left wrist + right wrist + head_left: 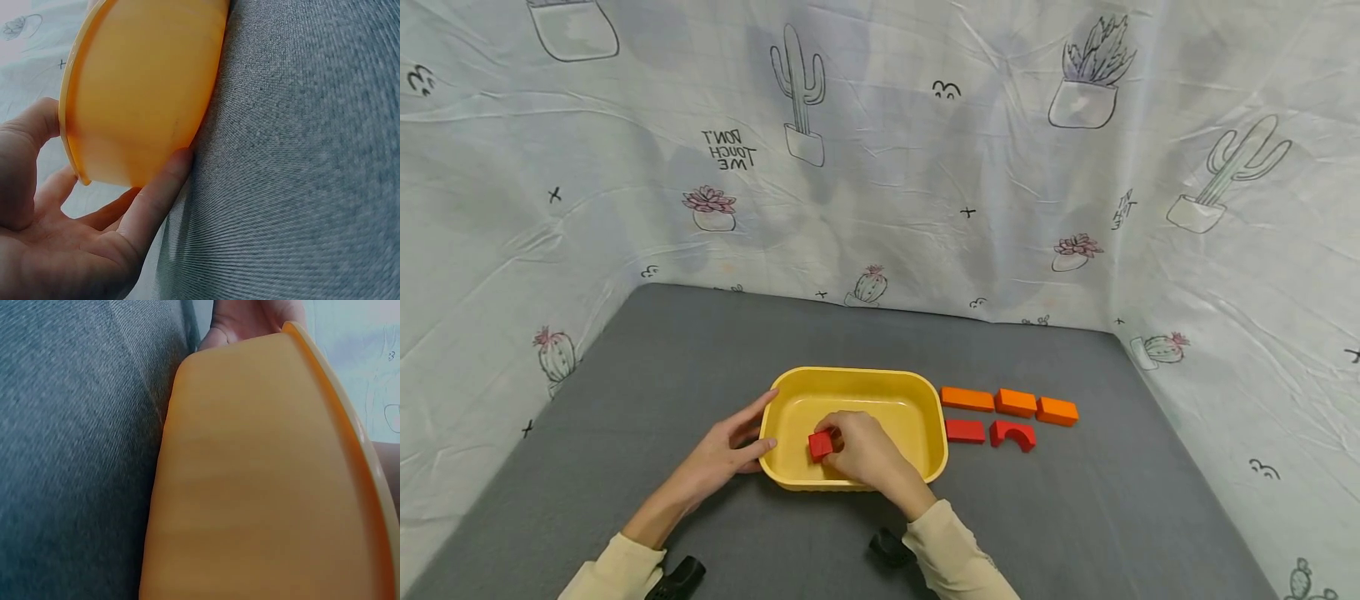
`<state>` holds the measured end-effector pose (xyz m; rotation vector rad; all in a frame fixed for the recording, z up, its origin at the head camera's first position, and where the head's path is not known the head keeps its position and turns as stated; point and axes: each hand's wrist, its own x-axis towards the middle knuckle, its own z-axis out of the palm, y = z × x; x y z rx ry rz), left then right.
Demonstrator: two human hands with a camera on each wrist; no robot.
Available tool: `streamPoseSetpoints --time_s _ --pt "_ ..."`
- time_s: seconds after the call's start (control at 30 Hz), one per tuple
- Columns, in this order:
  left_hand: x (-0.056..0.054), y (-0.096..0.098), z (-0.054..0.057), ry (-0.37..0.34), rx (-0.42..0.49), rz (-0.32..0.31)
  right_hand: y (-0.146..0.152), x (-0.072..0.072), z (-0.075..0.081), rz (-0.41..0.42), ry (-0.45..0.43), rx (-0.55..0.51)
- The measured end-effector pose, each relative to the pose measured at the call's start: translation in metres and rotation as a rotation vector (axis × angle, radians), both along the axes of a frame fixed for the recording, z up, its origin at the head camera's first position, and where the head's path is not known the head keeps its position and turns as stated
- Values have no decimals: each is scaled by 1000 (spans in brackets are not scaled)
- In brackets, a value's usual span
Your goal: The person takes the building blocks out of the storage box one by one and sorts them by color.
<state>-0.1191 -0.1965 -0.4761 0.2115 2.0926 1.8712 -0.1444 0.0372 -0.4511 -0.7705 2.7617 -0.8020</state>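
A yellow plastic tub (850, 379) with a raised rim rests on the grey tabletop. At its left end my left hand (726, 450) holds it, thumb and forefinger at the rim; in the left wrist view, the fingers (153, 203) lie along its outer wall. Reaching over the near side, my right hand (865, 446) pinches a small red toy block (820, 447) inside the tub. The right wrist view shows mostly the tub's outer wall (250, 469), which hides the right hand's fingertips and the block.
Right of the tub lie orange toy blocks (967, 399) in a row of three. Nearer are a red rectangular block (965, 431) and a red arch block (1012, 433). A white cactus-print curtain (880, 183) stands behind and at both sides of the table (1045, 517).
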Motion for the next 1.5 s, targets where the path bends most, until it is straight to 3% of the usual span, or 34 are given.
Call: streamPoseSetpoints --time_s 0.37,0.7,0.93,1.17,1.5 --pt "0 -1 1 -9 -33 20 17 -2 5 -42 -15 -30" --pt "0 -1 1 1 -19 2 41 -5 5 -40 71 -79" --pt "0 0 2 -2 -8 -14 62 0 13 -83 27 -102" --pt "0 -1 1 5 -15 -10 80 2 21 -109 65 -133" --pt "0 -1 1 -2 -23 -9 104 4 29 -161 28 -207"
